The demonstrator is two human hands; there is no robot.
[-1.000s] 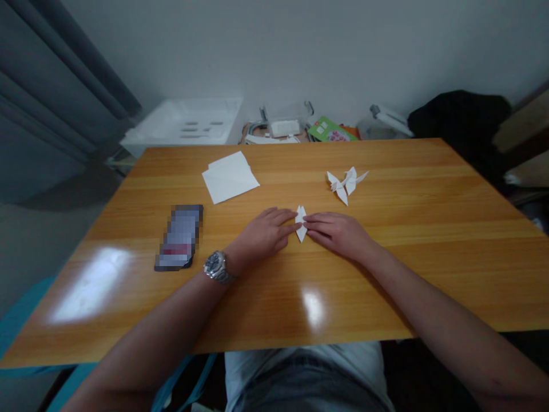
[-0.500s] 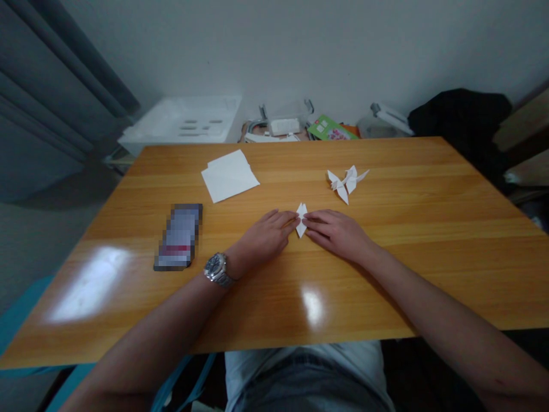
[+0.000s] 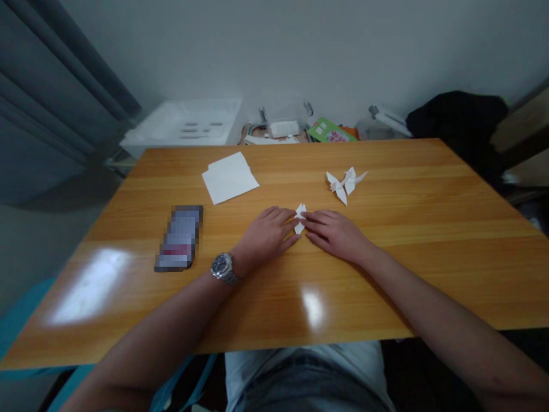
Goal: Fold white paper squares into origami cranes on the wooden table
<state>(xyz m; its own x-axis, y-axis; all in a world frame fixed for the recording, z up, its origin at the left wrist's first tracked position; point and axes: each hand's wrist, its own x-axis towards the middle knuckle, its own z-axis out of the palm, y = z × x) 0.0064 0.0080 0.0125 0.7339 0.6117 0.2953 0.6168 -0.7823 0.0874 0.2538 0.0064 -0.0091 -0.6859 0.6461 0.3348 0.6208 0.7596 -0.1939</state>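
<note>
Two hands (image 3: 268, 232) (image 3: 338, 233), fingers outstretched, touch folded paper (image 3: 302, 208), its near tip now blunter; glossy table (image 3: 266, 312), grey wall (image 3: 300, 57) beyond.

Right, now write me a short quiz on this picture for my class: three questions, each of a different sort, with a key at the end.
1. Multiple choice. What lies between the fingers of the left hand and those of the right hand?
a) a phone
b) a small folded white paper
c) a green booklet

2. True or false. The metal watch is worn on the left wrist.

3. Fill in the blank. Seen from the person's seat, the flat white sheets lie to the ____ of the folded paper birds.

Key: 1. b; 2. true; 3. left.
</note>
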